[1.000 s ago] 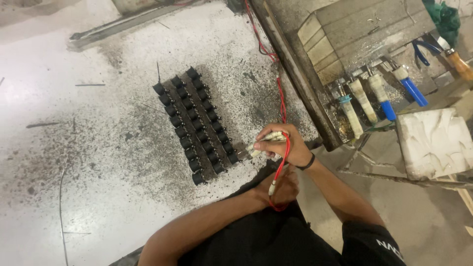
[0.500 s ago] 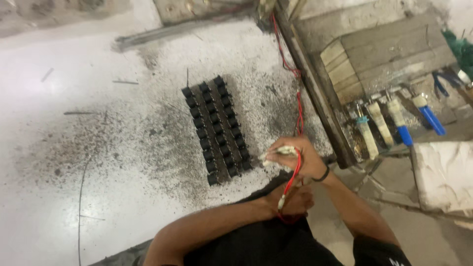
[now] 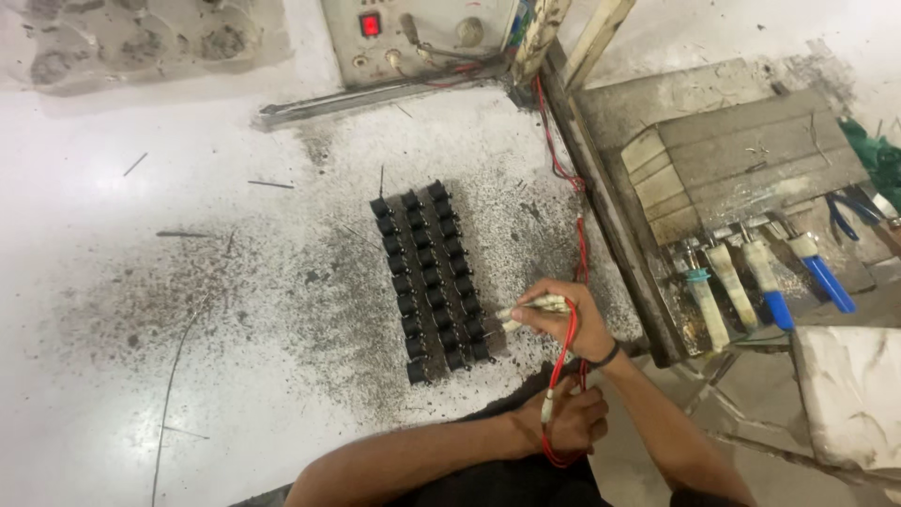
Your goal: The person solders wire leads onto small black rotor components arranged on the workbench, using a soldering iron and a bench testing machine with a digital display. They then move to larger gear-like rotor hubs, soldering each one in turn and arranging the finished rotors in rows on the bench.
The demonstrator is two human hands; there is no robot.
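Head view: hands [image 3: 563, 324] gripping probes [image 3: 526, 308].

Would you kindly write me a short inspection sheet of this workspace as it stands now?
Surface: white tabletop, speckled with dark grit around the work.
Job's things: block of small black components in three rows; pale metal probe at its right edge.
Clutter: thin dark slivers scattered left.
Grips: right hand pinches the probe; left hand holds a red wire.
Cables: the red wire leads up to a grey control box.
Surroundings: blue-handled tools in a rack, right.
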